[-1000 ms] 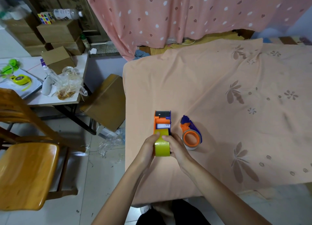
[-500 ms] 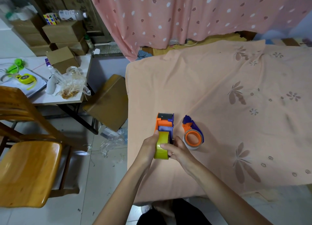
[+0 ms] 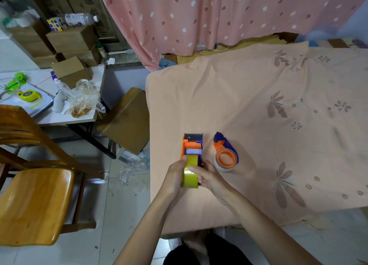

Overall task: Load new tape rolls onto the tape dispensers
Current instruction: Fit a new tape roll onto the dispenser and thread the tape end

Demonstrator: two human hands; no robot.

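Both forearms reach in from the bottom edge and meet near the front of the bed. The left hand [image 3: 175,177] wraps the left side of a yellow-green tape roll [image 3: 190,172], thumb lying along its upper left edge and fingers curled under it. The right hand [image 3: 209,178] grips the roll from the right, its thumb laid across the roll's top face and the fingers tucked down the far side — so the roll sits clamped between the two hands, standing on edge.

The roll's far end is seated in the rear of an orange and blue tape dispenser [image 3: 192,145], whose serrated cutter end points away from the person. Just to the right of it, apart from the hands, lies a second dispenser [image 3: 226,155] on its side, already carrying a white-edged roll on its orange hub.

Both dispensers rest on a peach bedsheet [image 3: 258,109] printed with brown flowers. To the left stand a wooden chair [image 3: 33,201], a cardboard box [image 3: 127,119] on the tiled floor, and a white side table [image 3: 49,117] bearing a plastic bag and a yellow tape measure. At the back hangs a pink spotted curtain [image 3: 219,11] — stacked cartons stand to its left.
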